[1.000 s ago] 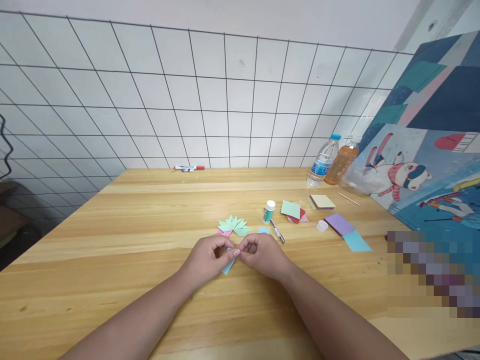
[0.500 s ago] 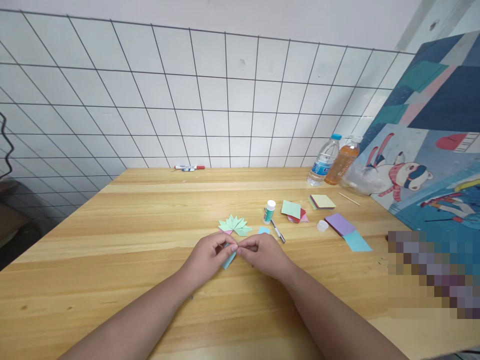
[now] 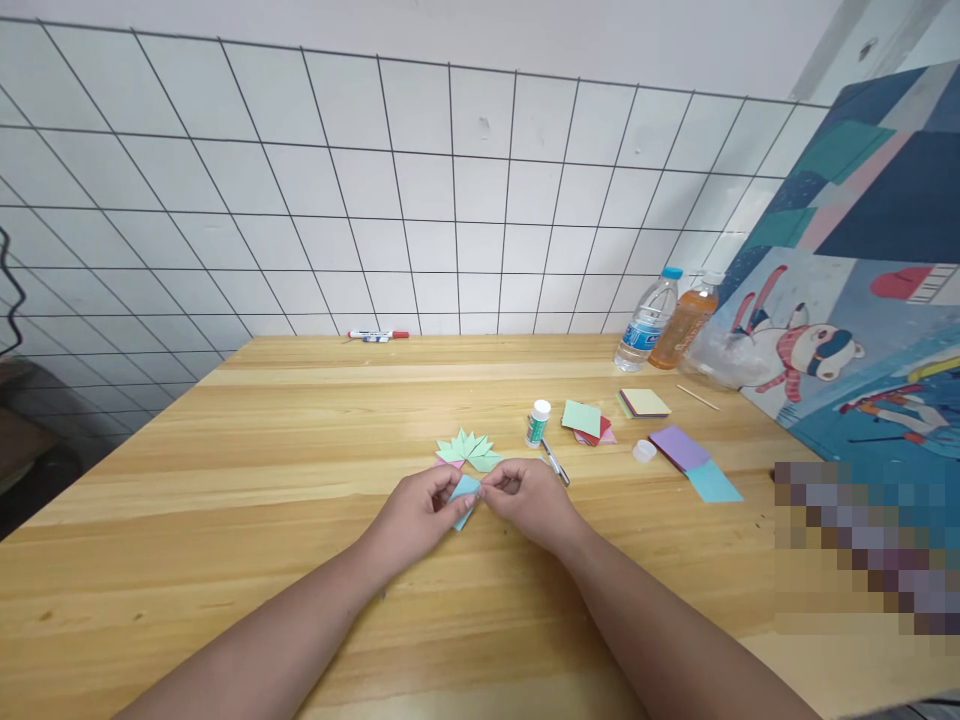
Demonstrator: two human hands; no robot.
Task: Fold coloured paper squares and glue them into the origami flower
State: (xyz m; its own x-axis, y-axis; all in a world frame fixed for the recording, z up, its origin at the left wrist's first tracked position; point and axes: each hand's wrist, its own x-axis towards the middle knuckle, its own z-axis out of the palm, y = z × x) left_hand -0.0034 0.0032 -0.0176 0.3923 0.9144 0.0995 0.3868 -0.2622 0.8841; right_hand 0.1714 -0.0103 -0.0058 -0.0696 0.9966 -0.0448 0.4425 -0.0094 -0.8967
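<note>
Taking the blue paper (image 3: pixel 466 487) as the clock's centre, the left hand (image 3: pixel 418 508) pinches it from 9 o'clock, thumb against fingers, while the right hand's (image 3: pixel 531 500) closed fingertips grip its edge at 3 o'clock. At 9 o'clock a wide stretch of wood gives elbow room out to the slanting left edge of the table (image 3: pixel 187 480). On the right, side room is shorter: the purple and blue sheets (image 3: pixel 679 447) lie at 3 o'clock. Just beyond the hands, the green folded paper (image 3: pixel 470 452) sits at 12, the pen (image 3: pixel 556 465) between 2 and 3. The glue stick (image 3: pixel 538 425), at 1 to 2, has a green label too small to read. Farther off, near 2 o'clock, the water bottle (image 3: pixel 640 335) wears a blue label with illegible white lettering. At 11, markers (image 3: pixel 379 337) lie along the far edge, against the tiled wall (image 3: pixel 420 240).
</note>
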